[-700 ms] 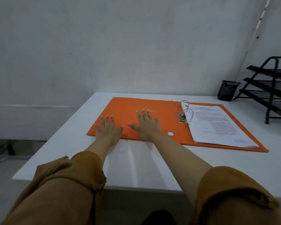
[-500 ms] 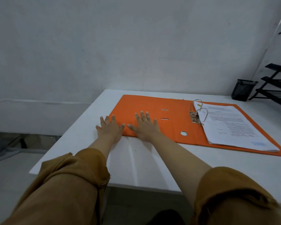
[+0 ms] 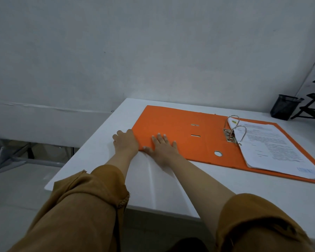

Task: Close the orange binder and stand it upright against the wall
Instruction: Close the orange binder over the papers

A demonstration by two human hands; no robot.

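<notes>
Orange binder lies open and flat, near the white table's left edge. Left hand curls its fingers at the cover's left edge; right hand rests flat on the cover, fingers spread.

Orange binder lying open and flat on a white table against a grey wall. Left hand at the cover's near-left corner, fingers curled at its edge; right hand flat on the cover just beside it. Printed pages stacked on the right half under metal rings. Black mesh cup at the far right.
</notes>
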